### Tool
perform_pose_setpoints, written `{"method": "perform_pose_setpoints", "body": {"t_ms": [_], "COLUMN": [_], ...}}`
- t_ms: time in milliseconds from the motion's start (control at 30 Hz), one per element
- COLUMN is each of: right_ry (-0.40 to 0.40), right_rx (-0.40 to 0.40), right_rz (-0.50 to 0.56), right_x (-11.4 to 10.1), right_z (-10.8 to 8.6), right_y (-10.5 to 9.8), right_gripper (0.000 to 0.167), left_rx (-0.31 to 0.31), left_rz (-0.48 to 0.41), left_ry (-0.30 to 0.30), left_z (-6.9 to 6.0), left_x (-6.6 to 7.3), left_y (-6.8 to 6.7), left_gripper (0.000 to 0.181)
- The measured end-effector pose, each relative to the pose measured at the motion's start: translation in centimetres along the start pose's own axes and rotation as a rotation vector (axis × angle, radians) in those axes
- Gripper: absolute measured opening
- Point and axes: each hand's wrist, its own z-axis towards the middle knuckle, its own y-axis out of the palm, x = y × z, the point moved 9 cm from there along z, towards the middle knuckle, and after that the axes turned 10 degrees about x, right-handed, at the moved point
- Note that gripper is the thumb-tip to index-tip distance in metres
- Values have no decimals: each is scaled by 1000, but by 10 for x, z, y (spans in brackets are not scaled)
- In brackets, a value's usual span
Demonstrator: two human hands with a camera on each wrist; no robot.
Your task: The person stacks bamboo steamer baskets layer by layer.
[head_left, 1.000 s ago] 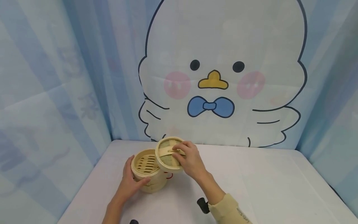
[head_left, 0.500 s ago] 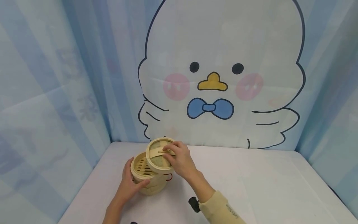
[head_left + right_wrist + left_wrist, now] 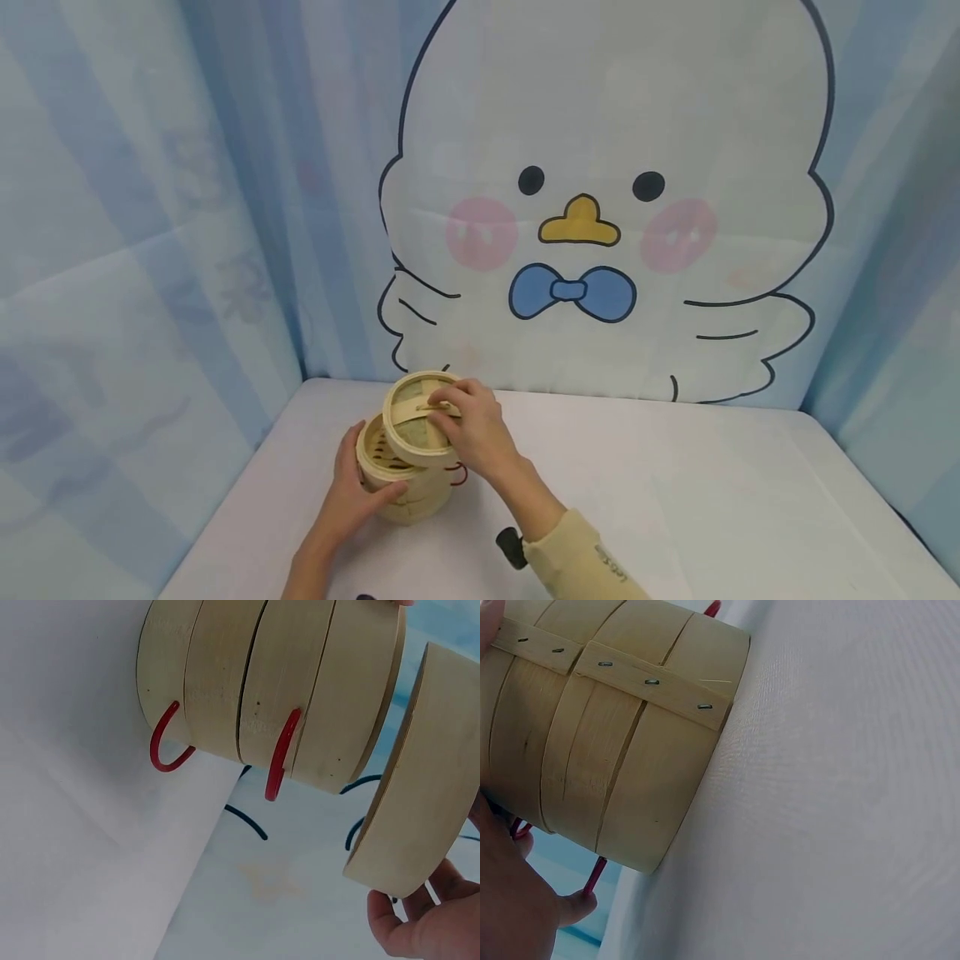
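Observation:
A bamboo steamer (image 3: 416, 500) of stacked tiers stands upright on the left part of the table, its slatted inner floor partly showing in the head view. My left hand (image 3: 352, 500) grips its left side, thumb at the front and fingers round the back. By the handle on top, my right hand (image 3: 476, 425) pinches the round bamboo lid (image 3: 405, 408), which hangs tilted above the steamer's right part. The right wrist view shows a gap between the lid (image 3: 420, 780) and the steamer (image 3: 277, 682). Red loops (image 3: 281, 754) stick out from the steamer's side.
A white-covered table (image 3: 675, 500) stretches to the right. Behind it hangs a curtain (image 3: 600, 350) with a cartoon bird, and another blue curtain (image 3: 150, 292) borders the left side. A black object (image 3: 512, 547) sits at the right sleeve's cuff.
My right hand has carried the lid leftward, so it covers more of the steamer's opening in the head view. My left hand keeps its grip on the steamer.

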Motion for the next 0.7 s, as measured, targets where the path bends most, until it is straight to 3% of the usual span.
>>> {"method": "perform_pose_setpoints", "body": {"t_ms": [267, 700], "right_ry": [-26, 9], "right_rx": [-4, -42], "right_rz": [-21, -33], "right_x": [-3, -3], "right_z": [0, -2], "right_y": [7, 17], "right_gripper": [10, 10], "left_rx": [9, 11], "left_rz": [-30, -48], "left_ry": [28, 37], "left_z": [0, 1], "left_x": [1, 1], "left_y": [1, 1], "left_gripper": [112, 112]}}
